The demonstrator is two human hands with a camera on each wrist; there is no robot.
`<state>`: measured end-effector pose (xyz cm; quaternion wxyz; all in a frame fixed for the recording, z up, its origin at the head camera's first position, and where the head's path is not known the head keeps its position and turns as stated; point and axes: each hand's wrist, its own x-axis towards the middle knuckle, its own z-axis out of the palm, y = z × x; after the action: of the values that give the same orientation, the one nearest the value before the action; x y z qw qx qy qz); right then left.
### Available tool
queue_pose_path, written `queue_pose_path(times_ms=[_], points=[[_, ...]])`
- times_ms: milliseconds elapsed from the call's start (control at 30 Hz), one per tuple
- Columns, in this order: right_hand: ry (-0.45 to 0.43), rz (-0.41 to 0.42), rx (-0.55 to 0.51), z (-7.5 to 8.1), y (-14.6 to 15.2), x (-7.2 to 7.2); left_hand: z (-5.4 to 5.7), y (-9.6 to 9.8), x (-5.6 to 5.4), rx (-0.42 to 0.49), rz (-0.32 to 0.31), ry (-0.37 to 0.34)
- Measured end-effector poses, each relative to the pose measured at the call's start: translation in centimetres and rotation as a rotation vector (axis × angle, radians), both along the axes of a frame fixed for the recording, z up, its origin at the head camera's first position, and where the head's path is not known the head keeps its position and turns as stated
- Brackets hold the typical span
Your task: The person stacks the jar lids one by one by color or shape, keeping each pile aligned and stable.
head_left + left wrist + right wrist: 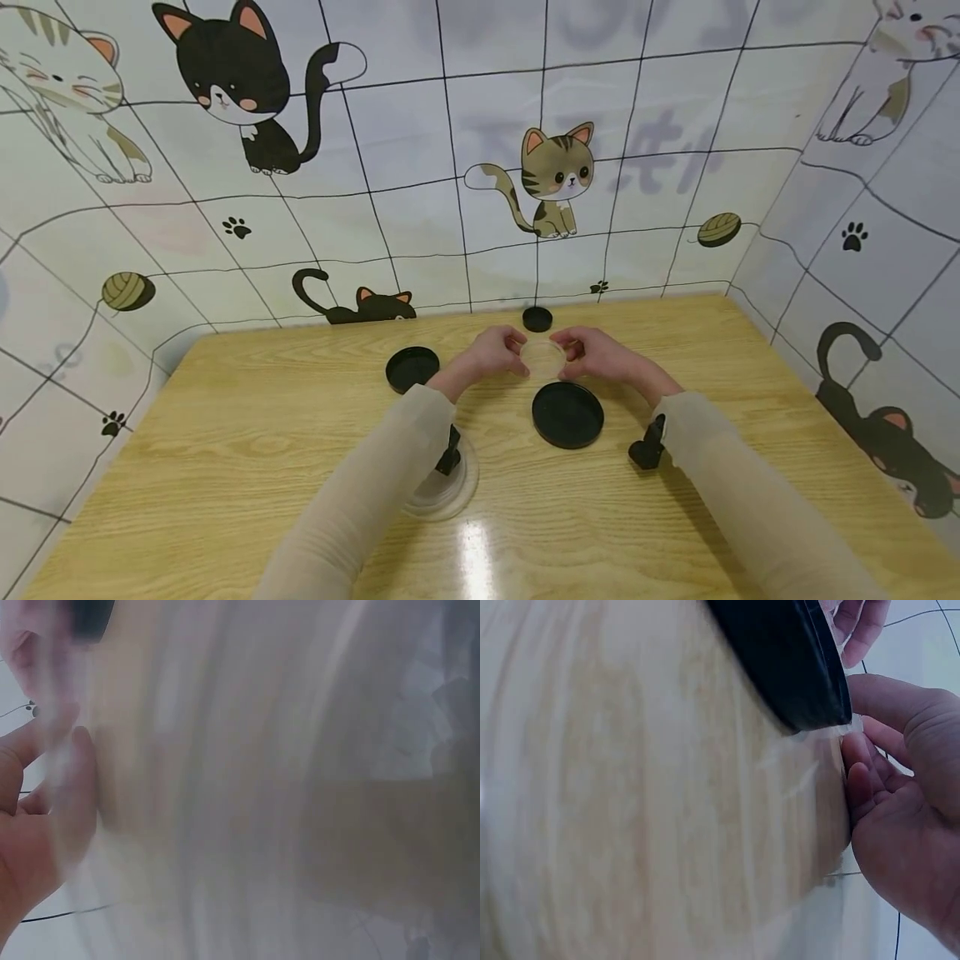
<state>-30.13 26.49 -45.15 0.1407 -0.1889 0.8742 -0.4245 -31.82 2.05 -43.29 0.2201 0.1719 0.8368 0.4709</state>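
Note:
Both hands hold a small clear round plastic piece point(542, 358) between them, at the back middle of the table. My left hand point(493, 350) grips its left side, fingers at the far rim and thumb at the near one. Opposite, my right hand point(600, 354) grips the right side the same way. Just in front lies a large black round lid point(567, 415), and a small black lid point(537, 318) sits behind. To the left is a medium black lid point(411, 368). In the right wrist view, a black lid point(787, 667) partly covers the clear piece.
Clear round plastic containers point(468, 487) stand under the left forearm, partly hidden by it; their blurred ridged wall point(225, 787) fills most of the left wrist view. The wooden table point(285, 442) meets a cat-patterned wall covering point(420, 217) at the back.

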Motion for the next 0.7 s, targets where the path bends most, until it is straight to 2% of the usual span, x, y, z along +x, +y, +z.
queue_pose_path(times_ms=[267,433,567,700], points=[[0.004,-0.012,0.037,1.3,-0.8,0.6,0.7,-0.7,0.0,-0.002,-0.04,0.051],[0.055,-0.016,0.04,2.6,-1.0,1.6,1.4,-1.1,0.0,0.042,-0.063,0.042],[0.059,0.004,0.02,3.9,-1.7,2.7,2.5,-2.4,1.2,0.05,-0.098,0.052],[0.077,0.075,-0.004,5.2,-3.4,4.2,3.6,-4.9,3.2,0.065,-0.109,0.049]])
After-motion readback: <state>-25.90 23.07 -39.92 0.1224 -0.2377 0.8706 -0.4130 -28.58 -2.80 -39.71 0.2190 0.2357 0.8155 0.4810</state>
